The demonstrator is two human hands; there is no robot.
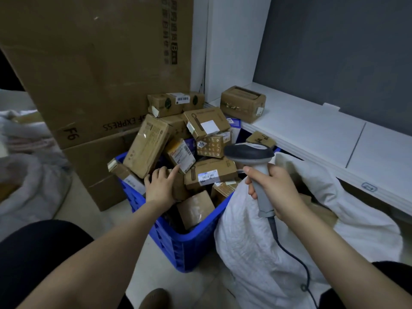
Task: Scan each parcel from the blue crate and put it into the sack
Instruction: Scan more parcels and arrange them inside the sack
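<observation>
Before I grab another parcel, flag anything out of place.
One cardboard box sits apart on the white ledge, outside the blue crate. The crate's parcels are heaped above its rim, several tilted.

Blue crate [189, 248]: 1.
Parcels [210, 172] heaped in it: at least 12 visible; those lower down are hidden and not counted.
Lone parcel [242, 103] on white ledge [312, 130]: 1.
Handheld scanner [249, 151]: 1.
White sack [245, 241] beside crate: 1.
Large cartons [100, 63], stacked: 2.

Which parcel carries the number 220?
The small patterned box beside the head of the scanner; only it bears a white sticker reading 220.
</observation>
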